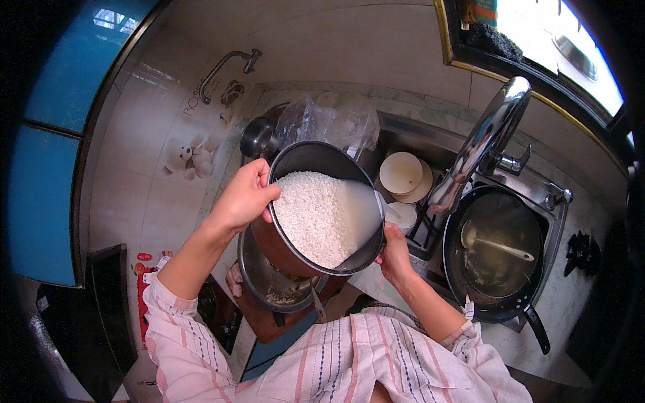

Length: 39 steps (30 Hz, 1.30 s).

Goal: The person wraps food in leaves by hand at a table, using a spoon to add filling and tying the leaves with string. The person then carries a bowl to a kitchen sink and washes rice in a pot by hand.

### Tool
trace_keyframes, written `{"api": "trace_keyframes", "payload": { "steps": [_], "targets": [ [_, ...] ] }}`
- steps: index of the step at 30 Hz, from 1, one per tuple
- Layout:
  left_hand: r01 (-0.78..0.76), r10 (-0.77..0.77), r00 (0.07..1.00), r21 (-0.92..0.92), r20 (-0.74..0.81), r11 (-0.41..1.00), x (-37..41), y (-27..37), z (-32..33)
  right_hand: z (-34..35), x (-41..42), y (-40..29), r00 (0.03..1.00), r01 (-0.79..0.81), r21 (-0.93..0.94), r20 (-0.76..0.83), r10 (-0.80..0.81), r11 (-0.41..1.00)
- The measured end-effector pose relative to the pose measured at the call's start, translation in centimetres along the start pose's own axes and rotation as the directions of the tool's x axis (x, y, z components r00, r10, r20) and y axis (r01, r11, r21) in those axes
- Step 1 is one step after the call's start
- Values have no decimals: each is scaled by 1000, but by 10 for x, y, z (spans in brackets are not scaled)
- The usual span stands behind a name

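Note:
Between my two hands a dark-lined inner pot (312, 156) is held up and tilted down to the right. White rice grains (312, 216) fill much of it, and cloudy water (365, 211) has collected against the lower right rim. My left hand (247, 194) grips the upper left rim, thumb over the edge. On the lower right side my right hand (395, 254) holds the pot's outer wall, some fingers hidden behind it. The lowered rim is over the sink's near left side; a pale streak there may be water running out.
Stacked white bowls (400, 174) stand in the steel sink (398, 126). A chrome faucet (484, 136) arches above it. To the right, a black wok (456, 282) holds liquid and a ladle (504, 249). Below the pot sits a metal basin (249, 272); behind it lies a plastic bag (332, 123).

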State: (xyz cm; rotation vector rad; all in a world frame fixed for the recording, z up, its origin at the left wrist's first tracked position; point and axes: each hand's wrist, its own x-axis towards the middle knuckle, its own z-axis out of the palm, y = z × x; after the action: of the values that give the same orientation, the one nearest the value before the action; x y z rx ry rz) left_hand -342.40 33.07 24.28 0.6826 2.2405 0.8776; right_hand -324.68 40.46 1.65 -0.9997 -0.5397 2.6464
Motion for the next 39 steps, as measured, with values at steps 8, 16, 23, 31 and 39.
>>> {"api": "trace_keyframes", "payload": {
  "steps": [8, 16, 23, 31, 39],
  "targets": [
    [-5, 5, 1000, 9, -8, 1000, 0, 7, 2, 0, -1, 1, 999, 8, 13, 37, -9, 1000],
    [-12, 12, 1000, 27, -9, 1000, -2, 11, 2, 2, -1, 0, 999, -8, 31, 48, 7, 999],
    [-14, 14, 1000, 42, 2, 999, -1, 8, 0, 4, -3, -1, 999, -7, 3, 44, 7, 1000],
    [-8, 7, 1000, 71, 12, 997, 0, 10, -1, 6, -2, 0, 999, -34, 42, 20, 34, 999],
    [-12, 10, 1000, 83, 14, 996, 0, 13, 0, 7, -4, 0, 999, -42, 38, 25, 41, 998]
  ]
}}
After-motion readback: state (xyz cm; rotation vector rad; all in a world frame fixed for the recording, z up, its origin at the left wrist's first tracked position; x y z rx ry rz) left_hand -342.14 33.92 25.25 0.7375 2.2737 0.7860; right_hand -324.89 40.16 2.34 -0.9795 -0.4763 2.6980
